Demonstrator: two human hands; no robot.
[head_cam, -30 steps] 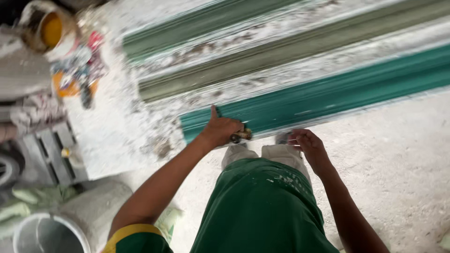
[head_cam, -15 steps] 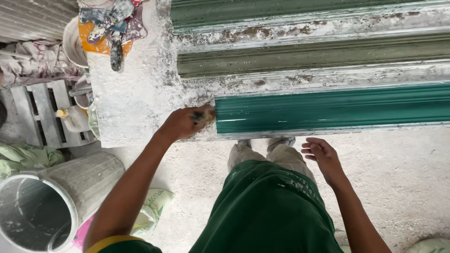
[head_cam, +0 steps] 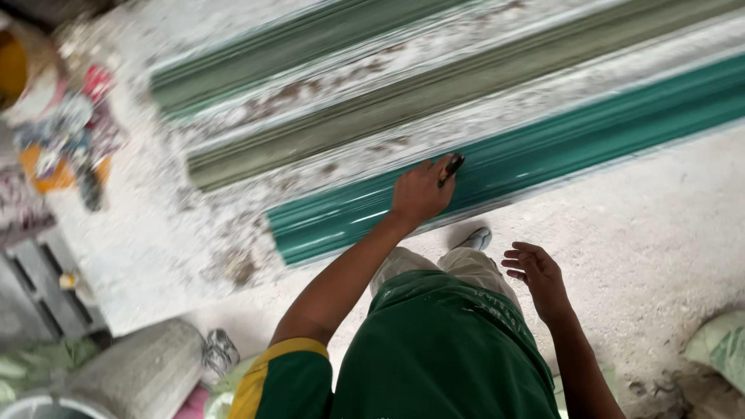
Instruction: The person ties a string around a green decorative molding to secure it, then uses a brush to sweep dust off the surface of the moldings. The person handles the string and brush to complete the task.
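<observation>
My left hand (head_cam: 420,192) grips a dark-handled brush (head_cam: 451,168) and presses it against a long glossy teal moulding (head_cam: 543,147) lying on a white, plaster-spattered slab (head_cam: 140,240). My right hand (head_cam: 535,271) hangs free beside my hip with fingers loosely curled apart, holding nothing. Two duller green mouldings (head_cam: 434,85) lie farther back, parallel to the teal one. I wear a green shirt and light trousers, and one shoe (head_cam: 475,238) shows below the slab.
A grey cylinder (head_cam: 132,376) and a bucket stand at the lower left. Rags, a yellow container (head_cam: 15,70) and small tools clutter the slab's left end. A wooden pallet (head_cam: 39,291) sits at left, a sack (head_cam: 718,345) at lower right.
My left hand with the brush has moved to the right along the teal moulding from its left end. The view has swung and tilted. My right hand stays empty.
</observation>
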